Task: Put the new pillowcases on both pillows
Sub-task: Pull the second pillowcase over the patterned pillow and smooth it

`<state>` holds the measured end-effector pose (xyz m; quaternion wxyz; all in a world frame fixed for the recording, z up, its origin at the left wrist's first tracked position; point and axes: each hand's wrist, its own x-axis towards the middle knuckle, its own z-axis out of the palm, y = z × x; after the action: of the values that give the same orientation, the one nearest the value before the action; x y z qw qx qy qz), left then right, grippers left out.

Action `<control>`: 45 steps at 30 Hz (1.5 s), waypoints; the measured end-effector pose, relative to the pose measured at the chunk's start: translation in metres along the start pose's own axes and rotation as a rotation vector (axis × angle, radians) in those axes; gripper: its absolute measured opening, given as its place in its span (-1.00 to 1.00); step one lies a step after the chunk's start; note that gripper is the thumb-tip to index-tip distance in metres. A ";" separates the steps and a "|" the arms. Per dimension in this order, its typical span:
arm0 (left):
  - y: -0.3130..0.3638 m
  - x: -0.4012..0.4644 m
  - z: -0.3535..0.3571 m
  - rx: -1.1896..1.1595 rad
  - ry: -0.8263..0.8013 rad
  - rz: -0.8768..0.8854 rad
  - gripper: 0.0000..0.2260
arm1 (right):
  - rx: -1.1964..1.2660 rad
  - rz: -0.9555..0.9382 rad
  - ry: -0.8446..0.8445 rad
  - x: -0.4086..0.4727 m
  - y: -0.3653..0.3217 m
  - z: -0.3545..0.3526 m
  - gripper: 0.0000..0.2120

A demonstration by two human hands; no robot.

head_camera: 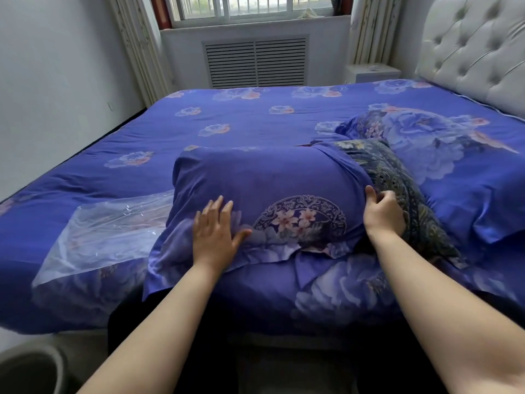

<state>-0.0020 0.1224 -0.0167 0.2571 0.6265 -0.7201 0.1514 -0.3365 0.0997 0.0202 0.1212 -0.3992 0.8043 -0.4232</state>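
1. On the near edge of the bed [227, 118], a pillow [397, 177] with a dark patterned cover lies mostly inside a blue floral pillowcase [270, 180].
2. The pillow's right end sticks out of the pillowcase opening.
3. The left hand [213, 231] lies flat on the pillowcase, fingers straight and spread, gripping nothing.
4. The right hand [383, 211] has its fingers curled at the opening, pinching the pillowcase edge against the dark pillow.
5. A 2nd pillow [454, 166], already in a matching blue floral case, lies just beyond, toward the tufted headboard [477, 52].
6. A clear plastic bag [99, 231] lies flat on the bedspread, left of the pillowcase and touching it.
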 end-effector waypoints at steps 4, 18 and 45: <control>0.006 -0.020 0.015 0.140 -0.028 0.102 -0.19 | 0.097 0.050 -0.006 -0.036 0.007 0.013 -0.49; -0.011 0.032 -0.030 -0.151 0.140 -0.159 -0.80 | 0.166 -0.079 -0.130 -0.064 0.050 0.022 -0.77; 0.000 0.070 -0.056 0.111 0.452 0.159 -0.79 | -0.030 -0.924 0.197 -0.027 -0.089 -0.007 -0.70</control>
<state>0.0026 0.0950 0.0686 0.3641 0.5314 -0.6818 0.3467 -0.2748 0.0957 0.0899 -0.1628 -0.6750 0.5560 -0.4568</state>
